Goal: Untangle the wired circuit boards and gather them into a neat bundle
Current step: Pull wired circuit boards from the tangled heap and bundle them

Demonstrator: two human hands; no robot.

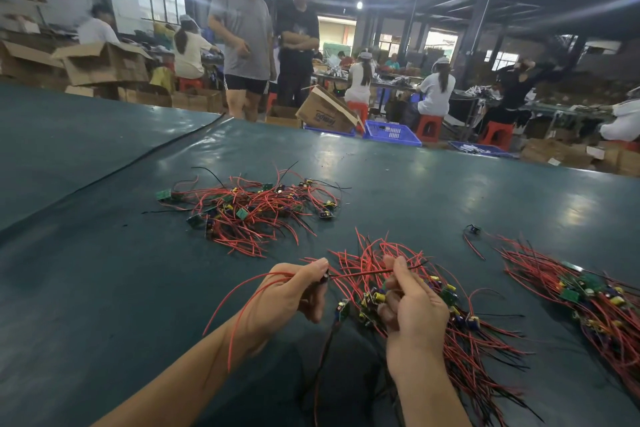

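A tangled heap of small green circuit boards with red and black wires lies mid-table. My left hand pinches a small dark circuit board whose red wires loop back over my wrist. My right hand grips a bundle of wired boards and pinches one red wire stretched between both hands. A small board dangles on a black wire between my hands. Another gathered bundle lies at the right.
The work surface is a dark green mat with a raised seam running to the far left. One loose board with a red wire lies beyond the right bundle. Past the table's far edge are people, cardboard boxes, blue crates and red stools.
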